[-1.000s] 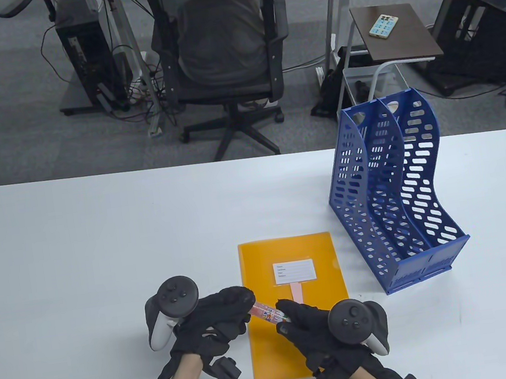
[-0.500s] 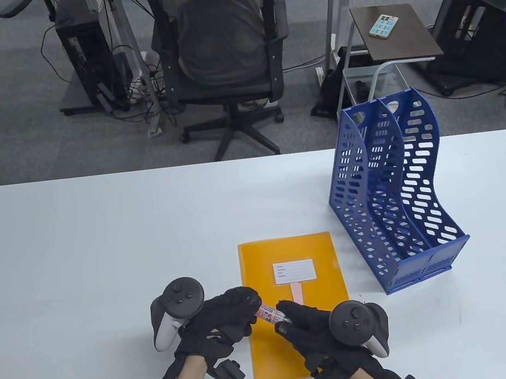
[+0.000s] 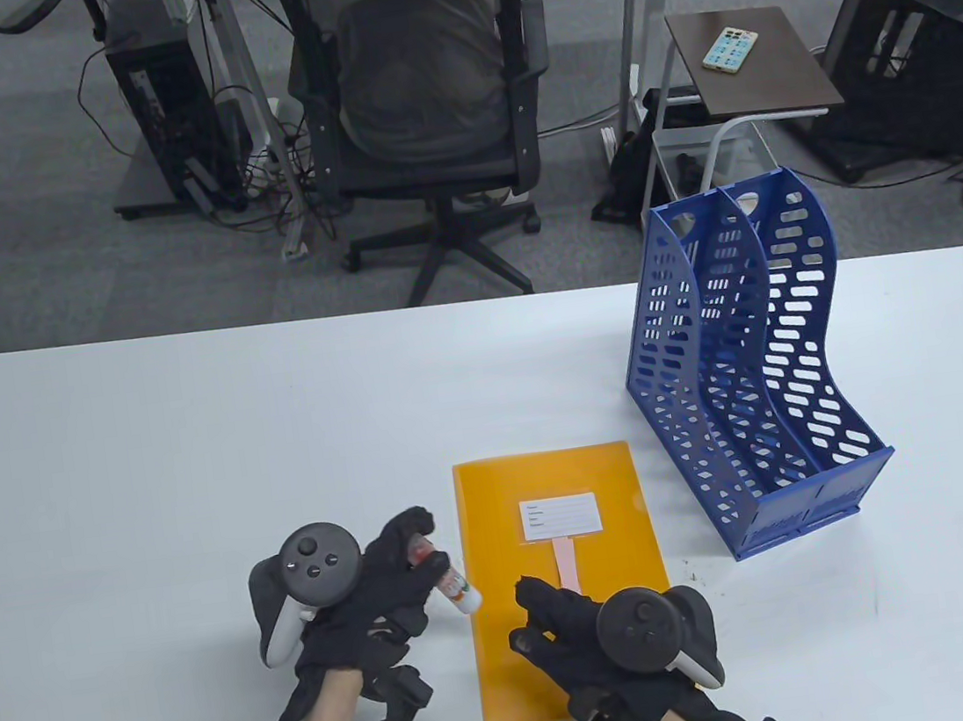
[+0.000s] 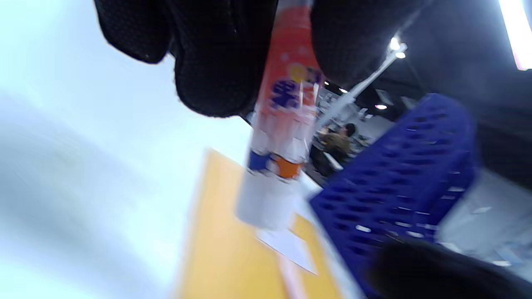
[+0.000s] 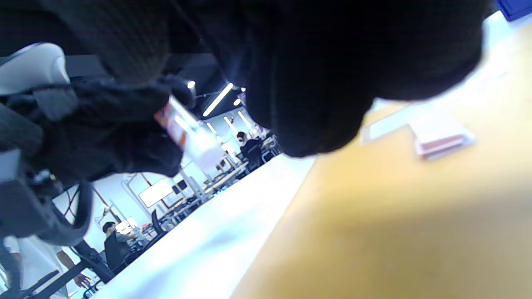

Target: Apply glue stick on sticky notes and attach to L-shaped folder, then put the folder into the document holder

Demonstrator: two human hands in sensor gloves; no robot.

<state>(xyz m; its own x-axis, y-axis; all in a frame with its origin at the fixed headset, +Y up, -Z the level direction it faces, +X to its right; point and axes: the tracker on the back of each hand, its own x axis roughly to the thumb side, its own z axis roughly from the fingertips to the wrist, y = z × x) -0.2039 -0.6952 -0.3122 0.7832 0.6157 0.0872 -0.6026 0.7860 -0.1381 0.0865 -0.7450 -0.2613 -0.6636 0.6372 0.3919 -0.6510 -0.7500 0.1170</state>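
Note:
An orange L-shaped folder (image 3: 518,639) lies flat near the table's front edge, with a white label (image 3: 560,516) and a pink sticky note (image 3: 568,563) on it. My left hand (image 3: 386,577) grips the glue stick (image 3: 451,584) just left of the folder; the capped white end points down and right. The stick (image 4: 282,137) hangs between my fingers in the left wrist view. My right hand (image 3: 551,617) rests over the folder (image 5: 395,216) below the note (image 5: 440,139), holding nothing. A blue document holder (image 3: 749,370) stands upright to the right.
A white table (image 3: 151,475) carries everything. Beyond its far edge stand a black office chair (image 3: 422,111), a computer tower (image 3: 165,110) and a small side table (image 3: 748,64) with a phone on it.
Both hands held the glue stick over the folder earlier. Now my right hand has let go, and my left hand has carried the stick off to the left of the folder.

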